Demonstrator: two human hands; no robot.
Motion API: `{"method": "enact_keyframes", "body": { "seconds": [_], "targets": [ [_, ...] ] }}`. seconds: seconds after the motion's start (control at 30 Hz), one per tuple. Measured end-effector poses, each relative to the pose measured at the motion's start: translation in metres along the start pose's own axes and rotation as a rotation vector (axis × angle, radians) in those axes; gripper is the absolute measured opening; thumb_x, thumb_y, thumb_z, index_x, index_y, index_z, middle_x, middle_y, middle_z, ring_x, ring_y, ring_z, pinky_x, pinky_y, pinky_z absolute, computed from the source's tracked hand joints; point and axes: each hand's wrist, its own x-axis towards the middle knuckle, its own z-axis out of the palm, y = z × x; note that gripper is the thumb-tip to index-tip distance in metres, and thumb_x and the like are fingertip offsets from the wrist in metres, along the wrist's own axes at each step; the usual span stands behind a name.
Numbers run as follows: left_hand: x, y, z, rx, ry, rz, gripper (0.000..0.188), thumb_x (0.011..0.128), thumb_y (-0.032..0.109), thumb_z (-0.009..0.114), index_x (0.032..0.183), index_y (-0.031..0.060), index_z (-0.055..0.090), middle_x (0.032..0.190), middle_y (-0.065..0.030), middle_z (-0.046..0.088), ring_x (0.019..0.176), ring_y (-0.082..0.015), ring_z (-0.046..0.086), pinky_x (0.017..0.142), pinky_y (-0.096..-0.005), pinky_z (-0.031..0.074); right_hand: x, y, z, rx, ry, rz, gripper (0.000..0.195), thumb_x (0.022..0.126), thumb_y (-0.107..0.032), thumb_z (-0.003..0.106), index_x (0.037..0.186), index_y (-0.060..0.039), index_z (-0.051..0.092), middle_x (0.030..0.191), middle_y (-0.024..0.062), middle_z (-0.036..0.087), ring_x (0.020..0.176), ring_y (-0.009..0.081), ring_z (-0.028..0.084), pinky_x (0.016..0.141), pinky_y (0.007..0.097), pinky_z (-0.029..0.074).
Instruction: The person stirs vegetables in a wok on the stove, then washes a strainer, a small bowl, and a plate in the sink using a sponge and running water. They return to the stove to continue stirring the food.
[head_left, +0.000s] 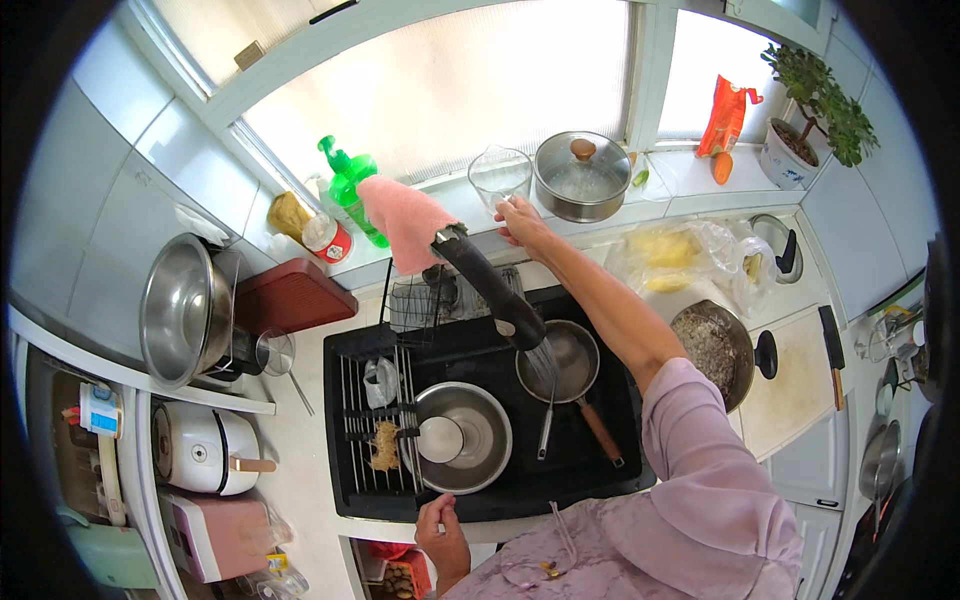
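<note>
On the windowsill stands a clear glass measuring jug (500, 171), and my right hand (523, 223) is on its handle side with the fingers around it. My left hand (442, 529) rests at the front rim of the black sink (480, 510), its fingers curled and nothing visible in them. Water runs from the black faucet (502, 300) into a saucepan (564, 356) with a wooden handle. A metal utensil (546, 431) leans in that pan. Left of the pan, a steel basin (491, 450) holds a small white bowl (441, 440).
A pink cloth (409, 225) hangs over the faucet. Beside the jug sits a lidded glass-topped pot (583, 180). A drying rack (375, 442) spans the sink's left side. To the right are a pan of food (709, 345), plastic bags (675, 251), and a knife (831, 352) on a cutting board (787, 382).
</note>
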Motion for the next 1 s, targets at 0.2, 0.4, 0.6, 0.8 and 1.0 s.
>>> {"method": "enact_keyframes", "body": {
  "seconds": [0.2, 0.4, 0.6, 0.8, 1.0],
  "targets": [
    [0.007, 0.005, 0.007, 0.026, -0.077, 0.059, 0.014, 0.091, -0.005, 0.057, 0.099, -0.0046, 0.069, 0.089, -0.0118, 0.067, 0.083, -0.0187, 0.065, 0.075, -0.0293, 0.051, -0.028, 0.010, -0.019, 0.026, -0.061, -0.074, 0.030, 0.096, -0.035, 0.053, 0.105, -0.0072, 0.049, 0.092, 0.0010, 0.050, 0.073, 0.0107, 0.048, 0.063, 0.0261, 0.044],
    [0.010, -0.004, 0.015, -0.026, -0.181, 0.097, 0.016, 0.087, -0.001, 0.059, 0.098, 0.0023, 0.071, 0.088, -0.0108, 0.069, 0.083, -0.0243, 0.066, 0.077, -0.0336, 0.049, -0.073, 0.007, -0.044, -0.166, -0.024, -0.399, 0.025, 0.099, -0.031, 0.050, 0.098, -0.0057, 0.049, 0.084, 0.0001, 0.049, 0.073, 0.0105, 0.048, 0.067, 0.0263, 0.043],
    [0.018, -0.008, 0.014, -0.103, -0.294, 0.193, 0.016, 0.086, -0.002, 0.059, 0.097, 0.0025, 0.070, 0.088, -0.0099, 0.069, 0.083, -0.0257, 0.066, 0.077, -0.0344, 0.049, -0.168, -0.032, -0.065, -0.152, 0.004, -0.368, 0.026, 0.101, -0.032, 0.049, 0.096, -0.0065, 0.049, 0.082, -0.0003, 0.050, 0.072, 0.0096, 0.048, 0.067, 0.0259, 0.043],
    [0.029, -0.008, 0.011, -0.218, -0.462, 0.271, 0.016, 0.089, 0.001, 0.058, 0.100, 0.0005, 0.069, 0.089, -0.0128, 0.069, 0.083, -0.0236, 0.067, 0.075, -0.0329, 0.051, -0.288, -0.059, -0.100, -0.236, 0.018, -0.218, 0.026, 0.102, -0.035, 0.047, 0.094, -0.0099, 0.047, 0.082, -0.0004, 0.051, 0.073, 0.0079, 0.048, 0.068, 0.0238, 0.043],
    [0.066, 0.035, 0.032, -0.884, -0.871, -0.065, 0.052, 0.100, 0.025, 0.056, 0.145, 0.0045, 0.041, 0.123, -0.0140, 0.061, 0.108, -0.0199, 0.063, 0.089, -0.0315, 0.051, -0.391, -0.072, -0.079, -0.292, -0.171, 0.014, 0.029, 0.102, -0.038, 0.044, 0.094, -0.0103, 0.046, 0.083, 0.0007, 0.053, 0.071, 0.0077, 0.047, 0.066, 0.0226, 0.042]
  ]
}}
